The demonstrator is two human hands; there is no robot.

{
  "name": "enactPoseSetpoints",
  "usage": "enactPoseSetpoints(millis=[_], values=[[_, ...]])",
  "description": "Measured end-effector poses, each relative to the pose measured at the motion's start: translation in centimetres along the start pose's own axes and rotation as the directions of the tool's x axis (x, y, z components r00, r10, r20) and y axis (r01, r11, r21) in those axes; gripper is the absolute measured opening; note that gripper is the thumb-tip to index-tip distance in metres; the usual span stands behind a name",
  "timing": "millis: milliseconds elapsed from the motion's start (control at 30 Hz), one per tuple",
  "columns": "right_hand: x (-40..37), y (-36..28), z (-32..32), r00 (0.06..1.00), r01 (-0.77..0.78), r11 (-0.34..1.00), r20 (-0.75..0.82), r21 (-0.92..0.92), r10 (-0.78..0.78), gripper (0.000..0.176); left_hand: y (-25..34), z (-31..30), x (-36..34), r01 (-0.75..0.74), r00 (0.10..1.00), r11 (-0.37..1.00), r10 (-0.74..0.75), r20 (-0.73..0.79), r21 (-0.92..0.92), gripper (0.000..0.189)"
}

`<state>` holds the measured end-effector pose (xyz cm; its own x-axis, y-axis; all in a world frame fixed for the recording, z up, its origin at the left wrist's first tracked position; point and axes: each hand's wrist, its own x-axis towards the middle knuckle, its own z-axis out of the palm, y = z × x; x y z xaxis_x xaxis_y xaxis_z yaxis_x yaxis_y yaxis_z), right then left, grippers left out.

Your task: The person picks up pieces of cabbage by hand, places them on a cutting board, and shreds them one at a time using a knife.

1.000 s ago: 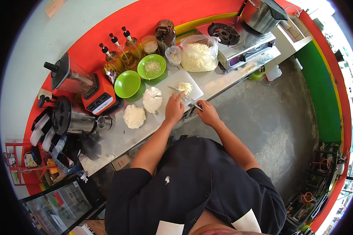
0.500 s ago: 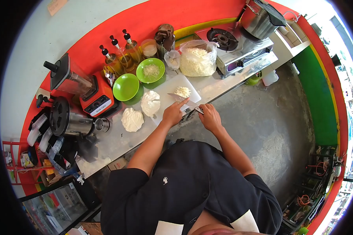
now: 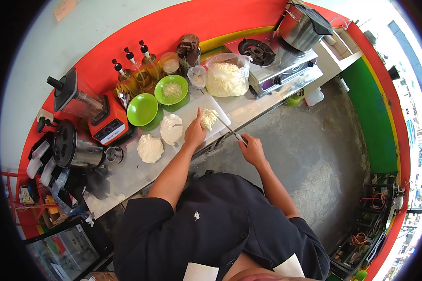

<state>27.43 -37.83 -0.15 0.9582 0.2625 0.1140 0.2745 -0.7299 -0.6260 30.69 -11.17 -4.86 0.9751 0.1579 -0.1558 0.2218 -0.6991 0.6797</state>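
Observation:
A small heap of chopped pale food (image 3: 209, 119) lies on the white cutting board (image 3: 214, 139). My left hand (image 3: 195, 132) is at the heap's left side, index finger stretched out along it, gripping nothing that I can see. In my right hand (image 3: 252, 151) is the handle of a knife (image 3: 229, 127). Its blade slants up and left across the board's right edge, with the tip near the heap's right side. Left of the board sit two lumps of white dough-like food, one nearer the board (image 3: 171, 129) and one farther left (image 3: 150, 148).
Behind the board stand two green bowls, one with pale shreds (image 3: 171, 89) and another (image 3: 142, 110), and a plastic bag of shredded food (image 3: 228, 77). A stove (image 3: 286, 70) with a large pot (image 3: 302, 28) is at the right. A red blender (image 3: 109, 119) stands left.
The knife blade has moved from across the heap to its right side. My left hand has left the blade and shifted to the heap's left. The camera view has shifted slightly.

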Motion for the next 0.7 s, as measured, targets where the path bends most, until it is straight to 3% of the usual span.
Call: enactPoseSetpoints(millis=[67, 100, 167, 200, 267, 400, 667, 700], values=[[0.4, 0.8, 0.9, 0.995, -0.093, 0.978, -0.014, 0.185, 0.097, 0.025, 0.8, -0.2, -0.9, -0.105, 0.994, 0.994, 0.105, 0.001, -0.028, 0.091], [0.7, 0.9, 1.2, 0.995, -0.098, 0.977, -0.013, 0.19, 0.102, 0.025, 1.1, 0.1, -1.5, -0.103, 0.995, 0.994, 0.103, 0.006, -0.024, 0.091], [1.7, 1.0, 1.8, 0.929, -0.369, 0.832, 0.194, 0.413, 0.316, 0.024, 1.8, 0.6, -3.0, -0.32, 0.945, 0.947, 0.317, 0.077, 0.033, 0.091], [2.0, 0.6, 1.9, 0.929, -0.368, 0.83, 0.194, 0.418, 0.314, 0.024, 1.9, 1.0, -3.6, -0.32, 0.945, 0.947, 0.317, 0.078, 0.039, 0.091], [2.4, -0.8, 1.7, 0.847, -0.529, 0.57, 0.341, 0.629, 0.409, 0.025, 2.1, 1.7, -4.5, -0.454, 0.878, 0.89, 0.439, 0.189, 0.044, 0.09], [2.6, -1.7, 1.7, 0.827, -0.558, 0.502, 0.387, 0.661, 0.409, 0.024, 2.0, 2.2, -5.4, -0.468, 0.878, 0.878, 0.45, 0.162, 0.098, 0.09], [1.3, -4.2, 1.1, 0.826, -0.564, 0.546, 0.401, 0.62, 0.397, 0.024, -0.5, 0.9, -3.2, -0.369, 0.923, 0.915, 0.381, -0.046, 0.164, 0.091], [1.1, -4.3, 1.0, 0.824, -0.566, 0.549, 0.398, 0.615, 0.403, 0.024, -0.5, 0.5, -3.0, -0.34, 0.938, 0.922, 0.347, -0.007, 0.185, 0.09]])
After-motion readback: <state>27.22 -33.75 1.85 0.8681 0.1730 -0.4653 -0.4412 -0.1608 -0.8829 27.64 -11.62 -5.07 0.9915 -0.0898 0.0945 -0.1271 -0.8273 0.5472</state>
